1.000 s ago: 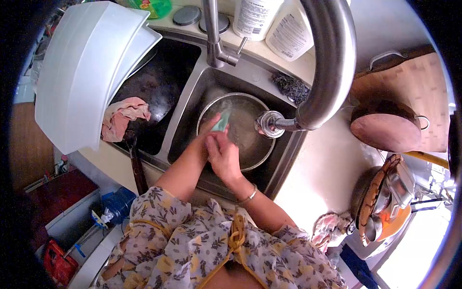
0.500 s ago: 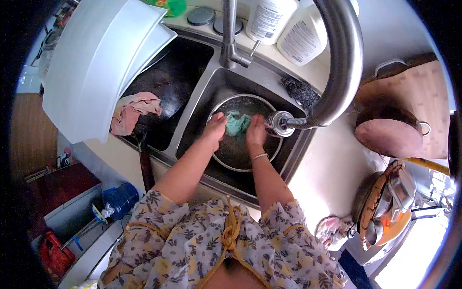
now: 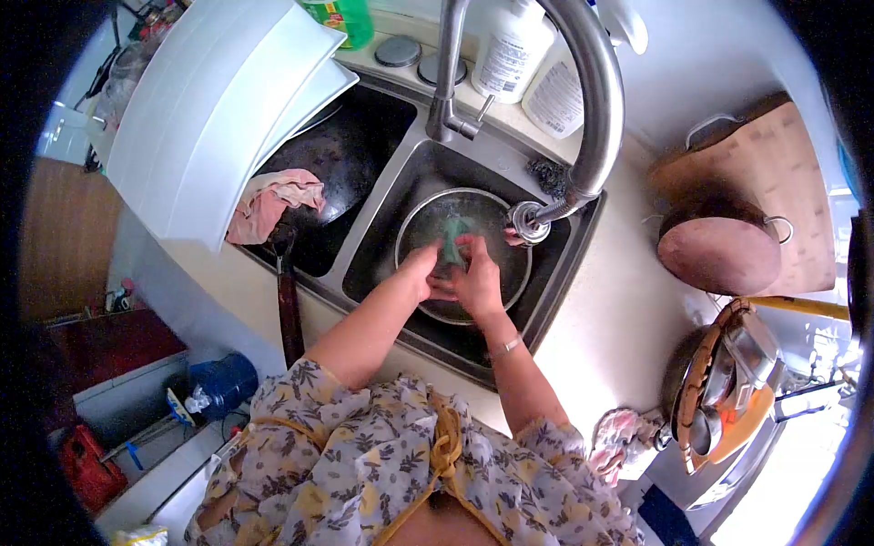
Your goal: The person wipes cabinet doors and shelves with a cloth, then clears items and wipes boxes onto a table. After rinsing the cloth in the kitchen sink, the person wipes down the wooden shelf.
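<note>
A round metal-rimmed basin (image 3: 529,273) of water sits in the right sink bowl. Inside it, a wet green cloth (image 3: 452,235) is bunched between my hands. My right hand (image 3: 480,280) grips the cloth with curled fingers, its thumb side towards my left. Close against it, my left hand (image 3: 421,270) holds the cloth's lower part, its fingers partly hidden behind the right hand. The tap's spray head (image 3: 528,223) hangs just right of the basin.
The curved tap (image 3: 601,118) arches over the right. A dark pan (image 3: 350,136) with a pink cloth (image 3: 278,202) fills the left bowl, beside stacked white dishes (image 3: 196,118). White bottles (image 3: 512,55) stand behind; a pot (image 3: 719,250) is at right.
My hands have come closer together and moved nearer to me in the basin. The green cloth is now stretched more upright between them. The view has shifted slightly.
</note>
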Available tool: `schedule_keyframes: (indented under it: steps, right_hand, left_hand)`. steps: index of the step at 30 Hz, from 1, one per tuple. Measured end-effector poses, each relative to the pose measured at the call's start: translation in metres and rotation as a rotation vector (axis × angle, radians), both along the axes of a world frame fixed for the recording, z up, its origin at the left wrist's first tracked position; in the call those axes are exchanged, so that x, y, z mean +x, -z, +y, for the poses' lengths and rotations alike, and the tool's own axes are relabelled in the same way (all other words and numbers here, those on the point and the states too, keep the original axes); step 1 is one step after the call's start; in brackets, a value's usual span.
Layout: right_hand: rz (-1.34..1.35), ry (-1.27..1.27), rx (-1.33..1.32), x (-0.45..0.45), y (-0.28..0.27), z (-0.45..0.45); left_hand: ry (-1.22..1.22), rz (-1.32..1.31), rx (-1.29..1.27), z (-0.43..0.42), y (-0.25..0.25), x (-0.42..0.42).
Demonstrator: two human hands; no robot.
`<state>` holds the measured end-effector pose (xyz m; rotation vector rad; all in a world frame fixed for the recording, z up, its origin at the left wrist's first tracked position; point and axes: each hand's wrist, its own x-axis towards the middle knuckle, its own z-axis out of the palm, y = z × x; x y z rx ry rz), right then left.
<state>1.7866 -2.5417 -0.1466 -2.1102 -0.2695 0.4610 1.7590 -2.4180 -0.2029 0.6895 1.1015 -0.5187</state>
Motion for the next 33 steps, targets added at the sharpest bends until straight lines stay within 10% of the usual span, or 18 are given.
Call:
schedule_keyframes:
  steps: [3,9,11,14,19,23,25,29,33]
  right_hand:
    - [0.158,-0.132,0.481,-0.004,-0.024,-0.018]
    - [0.312,0.126,0.638,0.016,0.016,-0.021]
    - [0.877,0.366,0.981,0.017,0.025,-0.017]
    - [1.026,0.346,1.363,0.005,-0.019,-0.005]
    - [0.662,0.263,1.218,0.01,-0.004,0.003]
    - [0.2,0.141,0.742,0.022,0.019,0.013]
    - [0.208,0.091,0.497,0.026,0.035,0.017]
    - [0.256,0.073,0.254,0.035,0.07,0.024]
    - [0.266,-0.008,0.5,0.006,-0.057,0.022]
  left_hand:
    - [-0.088,-0.033,-0.001,-0.004,-0.022,-0.003]
    - [0.015,-0.367,-0.154,-0.002,-0.062,-0.014]
    - [-0.009,-0.394,-0.19,-0.009,-0.077,-0.014]
    - [-0.102,-0.464,-0.414,-0.015,-0.108,-0.021]
    - [0.052,-0.52,-0.28,-0.002,-0.081,-0.025]
    - [0.456,-0.532,0.24,-0.008,-0.093,-0.026]
    - [1.357,-0.623,1.395,-0.015,-0.114,-0.027]
    - [1.354,-0.75,1.803,-0.011,-0.106,-0.034]
    - [1.062,-0.58,1.513,0.024,-0.125,-0.022]
